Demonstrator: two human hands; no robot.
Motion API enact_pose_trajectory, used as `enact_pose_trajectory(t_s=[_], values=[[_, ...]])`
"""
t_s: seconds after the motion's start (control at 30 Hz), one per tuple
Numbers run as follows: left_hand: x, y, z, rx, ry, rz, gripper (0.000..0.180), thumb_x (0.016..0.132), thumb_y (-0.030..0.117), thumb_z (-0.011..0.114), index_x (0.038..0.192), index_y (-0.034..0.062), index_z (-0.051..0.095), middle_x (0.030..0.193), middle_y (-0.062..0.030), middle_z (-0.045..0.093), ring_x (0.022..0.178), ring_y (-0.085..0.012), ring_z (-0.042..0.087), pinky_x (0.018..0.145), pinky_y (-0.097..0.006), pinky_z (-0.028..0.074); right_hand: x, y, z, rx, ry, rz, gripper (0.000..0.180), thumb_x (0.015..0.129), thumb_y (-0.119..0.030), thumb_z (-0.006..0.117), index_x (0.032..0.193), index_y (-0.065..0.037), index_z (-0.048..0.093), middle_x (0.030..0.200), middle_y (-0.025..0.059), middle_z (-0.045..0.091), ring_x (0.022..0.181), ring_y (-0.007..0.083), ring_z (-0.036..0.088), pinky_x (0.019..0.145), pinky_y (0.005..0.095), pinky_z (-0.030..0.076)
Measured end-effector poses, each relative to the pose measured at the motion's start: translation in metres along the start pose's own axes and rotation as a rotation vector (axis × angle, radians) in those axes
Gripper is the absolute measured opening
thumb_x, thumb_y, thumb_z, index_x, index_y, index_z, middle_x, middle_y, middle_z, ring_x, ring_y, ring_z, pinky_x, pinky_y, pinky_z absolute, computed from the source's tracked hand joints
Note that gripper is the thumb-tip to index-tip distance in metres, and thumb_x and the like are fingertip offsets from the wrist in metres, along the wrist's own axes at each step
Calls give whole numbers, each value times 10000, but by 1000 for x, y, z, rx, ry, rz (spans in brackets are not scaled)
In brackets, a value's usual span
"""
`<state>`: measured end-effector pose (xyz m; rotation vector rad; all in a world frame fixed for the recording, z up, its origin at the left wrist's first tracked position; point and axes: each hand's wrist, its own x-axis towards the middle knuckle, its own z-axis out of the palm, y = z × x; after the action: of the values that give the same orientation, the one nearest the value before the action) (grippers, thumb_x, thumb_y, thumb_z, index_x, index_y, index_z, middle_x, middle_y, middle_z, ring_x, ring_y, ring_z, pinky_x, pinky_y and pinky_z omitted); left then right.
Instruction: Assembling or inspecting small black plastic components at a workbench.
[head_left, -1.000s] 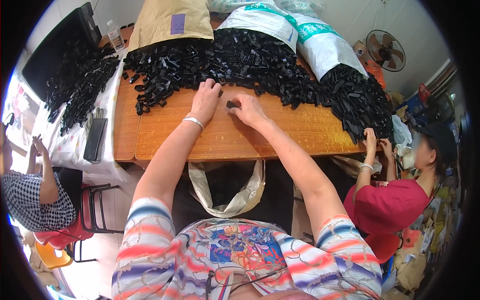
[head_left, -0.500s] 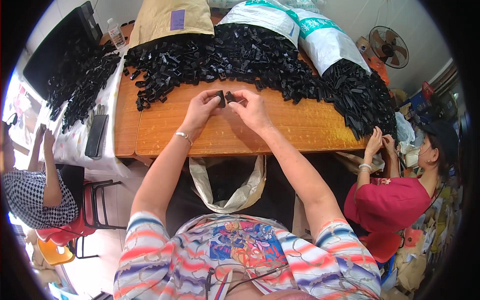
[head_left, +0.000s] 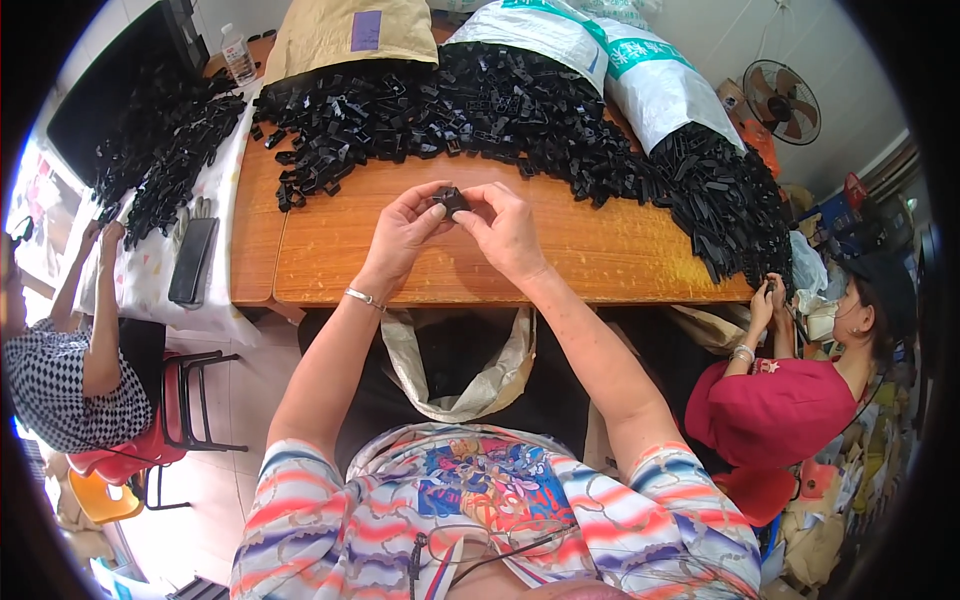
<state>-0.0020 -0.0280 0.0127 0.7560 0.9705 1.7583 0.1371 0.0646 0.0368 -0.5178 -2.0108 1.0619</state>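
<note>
Above the wooden counter (head_left: 600, 250), just short of the long heap of black plastic clips (head_left: 480, 110), left hand (head_left: 405, 235) and right hand (head_left: 505, 230) pinch one small black plastic clip (head_left: 449, 201) between fingertips, equally near both.

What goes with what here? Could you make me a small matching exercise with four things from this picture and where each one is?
Things:
1. small black part
2. dark phone
3. clear bottle
4. standing fan

Places:
A. far right, beyond the table
B. pinched between the fingertips of the left hand and the right hand
C. flat on the white cloth at the table's left end
D. upright at the far left corner, by the brown sack

Pairs: 1-B, 2-C, 3-D, 4-A
</note>
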Motion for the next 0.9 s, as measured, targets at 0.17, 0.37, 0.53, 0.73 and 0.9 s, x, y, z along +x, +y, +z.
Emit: enact_pose_trajectory(t_s=[0.17, 0.37, 0.53, 0.73, 0.9], values=[[-4, -6, 4, 111, 33, 118, 362, 924, 8, 618, 1281, 10, 560, 1099, -38, 638, 947, -84, 603, 839, -232, 534, -6, -3, 1, -210, 67, -193, 243, 734, 21, 760, 944, 21, 638, 868, 133, 615, 747, 267, 647, 632, 331, 553], [-6, -9, 5, 162, 22, 154, 389, 907, -7, 635, 1287, 10, 557, 1084, -30, 633, 969, -92, 603, 840, -237, 524, -12, -2, -1, -127, 57, -130, 254, 723, 29, 756, 943, 17, 631, 871, 138, 613, 745, 286, 637, 621, 350, 536], [-14, -17, 29, 289, 93, 282, 378, 891, 3, 657, 1258, 2, 564, 1083, -52, 644, 958, -115, 621, 821, -241, 520, -15, -1, 0, -279, 114, -278, 255, 736, 18, 742, 949, -7, 603, 868, 131, 610, 725, 278, 635, 607, 368, 523], [-29, -5, 35, 736, 128, 304, 193, 898, 72, 628, 1052, -44, 613, 823, -110, 678, 776, -147, 652, 699, -284, 519, -40, -8, 6, -226, 105, -109, 279, 733, -47, 771, 936, -38, 579, 792, 96, 612, 666, 238, 626, 588, 350, 506], [-59, -4, 25, 639, 18, 27, 205, 909, 79, 612, 1065, -54, 610, 872, -105, 673, 782, -133, 640, 715, -265, 516, -60, -15, -6, -176, -139, 19, 288, 746, -124, 797, 895, -38, 566, 682, 81, 604, 589, 210, 611, 558, 333, 492]])
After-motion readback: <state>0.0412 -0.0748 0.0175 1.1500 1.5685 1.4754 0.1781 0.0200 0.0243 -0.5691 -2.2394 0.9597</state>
